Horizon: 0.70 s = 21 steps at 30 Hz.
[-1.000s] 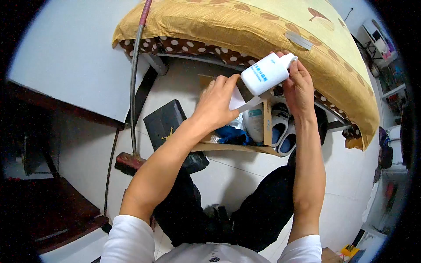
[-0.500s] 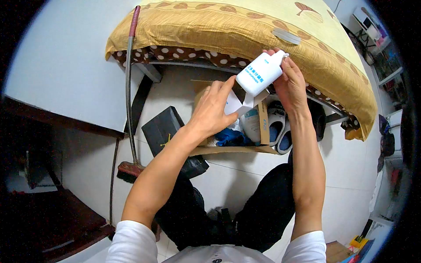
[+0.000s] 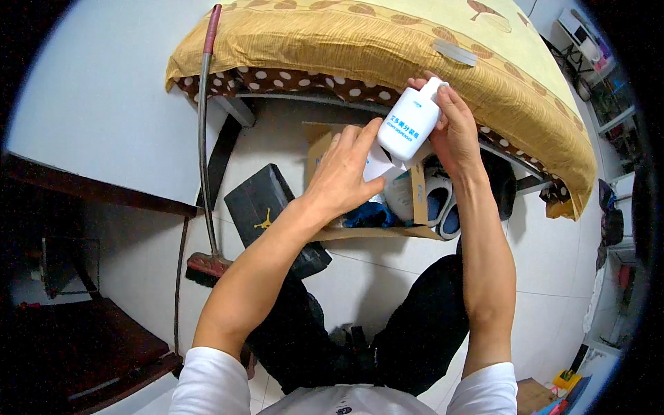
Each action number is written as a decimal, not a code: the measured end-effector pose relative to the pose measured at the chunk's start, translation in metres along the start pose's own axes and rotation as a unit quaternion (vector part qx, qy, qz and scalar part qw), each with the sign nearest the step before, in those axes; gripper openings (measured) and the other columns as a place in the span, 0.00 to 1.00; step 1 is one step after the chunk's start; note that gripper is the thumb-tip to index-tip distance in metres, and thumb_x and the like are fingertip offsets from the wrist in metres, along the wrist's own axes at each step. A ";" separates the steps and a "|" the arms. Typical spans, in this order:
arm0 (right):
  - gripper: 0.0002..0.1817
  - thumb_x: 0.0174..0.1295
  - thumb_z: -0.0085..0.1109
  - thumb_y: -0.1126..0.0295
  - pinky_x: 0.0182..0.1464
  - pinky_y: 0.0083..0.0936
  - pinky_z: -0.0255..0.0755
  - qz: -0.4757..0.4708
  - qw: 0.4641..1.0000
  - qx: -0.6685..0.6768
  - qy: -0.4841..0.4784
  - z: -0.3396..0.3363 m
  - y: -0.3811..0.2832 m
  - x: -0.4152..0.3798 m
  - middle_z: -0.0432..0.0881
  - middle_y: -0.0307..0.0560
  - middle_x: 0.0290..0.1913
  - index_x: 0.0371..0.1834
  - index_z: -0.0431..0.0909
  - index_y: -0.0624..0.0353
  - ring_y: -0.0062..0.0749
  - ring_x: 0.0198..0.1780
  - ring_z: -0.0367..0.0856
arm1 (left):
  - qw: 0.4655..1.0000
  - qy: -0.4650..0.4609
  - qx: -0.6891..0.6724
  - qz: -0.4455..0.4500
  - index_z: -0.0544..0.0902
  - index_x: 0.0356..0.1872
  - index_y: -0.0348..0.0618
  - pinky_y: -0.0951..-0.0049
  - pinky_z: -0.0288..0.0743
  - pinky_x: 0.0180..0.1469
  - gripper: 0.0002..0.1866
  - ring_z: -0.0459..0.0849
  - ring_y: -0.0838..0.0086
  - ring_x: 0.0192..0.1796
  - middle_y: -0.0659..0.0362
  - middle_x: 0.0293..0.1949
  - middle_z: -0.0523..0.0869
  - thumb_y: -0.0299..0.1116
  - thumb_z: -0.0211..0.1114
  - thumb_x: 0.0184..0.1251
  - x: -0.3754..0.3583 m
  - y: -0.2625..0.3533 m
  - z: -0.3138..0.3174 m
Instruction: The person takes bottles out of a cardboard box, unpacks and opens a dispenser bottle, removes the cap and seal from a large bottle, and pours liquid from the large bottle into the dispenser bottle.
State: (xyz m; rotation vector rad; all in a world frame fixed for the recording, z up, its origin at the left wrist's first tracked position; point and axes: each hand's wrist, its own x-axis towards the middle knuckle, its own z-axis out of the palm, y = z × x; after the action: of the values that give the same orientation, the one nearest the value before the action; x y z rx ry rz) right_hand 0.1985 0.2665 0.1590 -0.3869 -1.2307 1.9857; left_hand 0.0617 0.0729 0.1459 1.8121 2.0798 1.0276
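My right hand [image 3: 456, 131] grips a white dispenser bottle [image 3: 409, 126] with blue lettering near its neck. The bottle leans, cap toward the upper right, and its base is right at the open flaps of a small white carton [image 3: 376, 166]. That carton is in my left hand [image 3: 344, 164], fingers and thumb around it, and the hand covers much of it. Beneath both hands stands an open cardboard box [image 3: 420, 195] holding a blue bundle [image 3: 366, 216] and a whitish package [image 3: 400, 199].
A black box [image 3: 257, 199] with a gold logo lies left of the cardboard box. A broom [image 3: 205, 138] leans against the bed [image 3: 304, 48]. Shoes [image 3: 438, 197] sit to the right on the tiled floor. The bed's edge overhangs the far side.
The bottle has turned a little more upright, and its base has come lower over the carton's flaps. Both hands keep their hold.
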 end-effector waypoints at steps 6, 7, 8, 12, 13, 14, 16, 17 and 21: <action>0.30 0.81 0.61 0.59 0.74 0.36 0.75 0.028 0.999 -0.039 0.008 0.002 0.001 -0.001 0.85 0.56 0.67 0.76 0.69 0.70 0.37 0.68 0.83 | 1.000 0.005 0.005 -0.007 0.66 0.79 0.35 0.49 0.72 0.72 0.49 0.78 0.42 0.65 0.38 0.62 0.78 0.35 0.78 0.56 0.001 -0.002 -0.001; 0.30 0.80 0.61 0.59 0.74 0.35 0.75 0.030 0.999 -0.039 0.007 0.001 0.002 0.000 0.85 0.57 0.67 0.76 0.70 0.70 0.37 0.68 0.83 | 1.000 0.007 0.006 -0.006 0.66 0.79 0.35 0.49 0.72 0.72 0.48 0.78 0.42 0.65 0.38 0.62 0.78 0.35 0.77 0.56 0.001 -0.003 -0.001; 0.30 0.80 0.61 0.59 0.74 0.35 0.75 0.031 0.999 -0.040 0.006 0.000 0.003 0.001 0.85 0.57 0.67 0.75 0.70 0.70 0.37 0.68 0.83 | 1.000 0.012 0.005 -0.005 0.66 0.79 0.35 0.49 0.71 0.72 0.48 0.78 0.42 0.65 0.38 0.62 0.78 0.35 0.77 0.55 0.001 -0.003 -0.001; 0.29 0.80 0.62 0.59 0.75 0.38 0.74 0.027 0.999 -0.036 0.005 -0.002 0.003 0.002 0.85 0.56 0.68 0.75 0.71 0.69 0.37 0.68 0.83 | 1.000 0.020 0.002 -0.006 0.68 0.78 0.35 0.49 0.71 0.73 0.47 0.78 0.41 0.65 0.38 0.62 0.78 0.34 0.77 0.55 0.002 -0.001 -0.003; 0.29 0.80 0.62 0.59 0.75 0.39 0.73 0.023 0.999 -0.038 0.010 -0.002 0.002 0.002 0.85 0.56 0.68 0.75 0.71 0.68 0.37 0.69 0.83 | 1.000 0.018 0.002 -0.008 0.68 0.77 0.35 0.49 0.71 0.73 0.46 0.78 0.41 0.65 0.38 0.62 0.78 0.34 0.77 0.55 0.002 -0.001 -0.003; 0.29 0.80 0.62 0.59 0.75 0.40 0.72 0.020 0.999 -0.039 0.017 -0.002 0.002 0.002 0.85 0.55 0.68 0.75 0.71 0.68 0.37 0.69 0.82 | 1.000 0.027 0.014 -0.008 0.69 0.77 0.36 0.50 0.71 0.73 0.46 0.78 0.41 0.65 0.38 0.62 0.78 0.35 0.77 0.54 0.003 -0.002 -0.003; 0.22 0.81 0.59 0.60 0.65 0.36 0.78 -0.003 0.998 -0.028 0.063 0.008 -0.002 -0.002 0.88 0.50 0.58 0.66 0.81 0.68 0.35 0.57 0.86 | 0.999 0.038 0.034 -0.013 0.69 0.77 0.36 0.50 0.72 0.72 0.46 0.78 0.41 0.65 0.38 0.61 0.79 0.35 0.77 0.54 0.004 -0.006 -0.004; 0.23 0.81 0.60 0.59 0.66 0.36 0.78 -0.012 0.997 -0.022 0.068 0.006 -0.004 -0.002 0.88 0.51 0.58 0.66 0.80 0.68 0.35 0.58 0.86 | 0.998 0.046 0.035 -0.028 0.70 0.76 0.37 0.50 0.73 0.72 0.46 0.79 0.41 0.65 0.38 0.61 0.79 0.35 0.77 0.54 0.003 -0.006 -0.004; 0.24 0.81 0.60 0.59 0.67 0.37 0.77 -0.029 0.996 -0.003 0.081 -0.001 -0.004 0.000 0.87 0.51 0.59 0.66 0.80 0.69 0.35 0.60 0.85 | 0.996 0.065 0.043 -0.053 0.71 0.74 0.39 0.49 0.73 0.71 0.43 0.79 0.42 0.64 0.39 0.59 0.81 0.35 0.77 0.54 0.003 -0.010 -0.005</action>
State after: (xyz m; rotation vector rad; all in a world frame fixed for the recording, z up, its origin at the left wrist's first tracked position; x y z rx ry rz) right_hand 0.2004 0.2680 0.1621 -0.5006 -1.1338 1.8623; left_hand 0.0503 0.0739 0.1445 1.6927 2.3027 1.0714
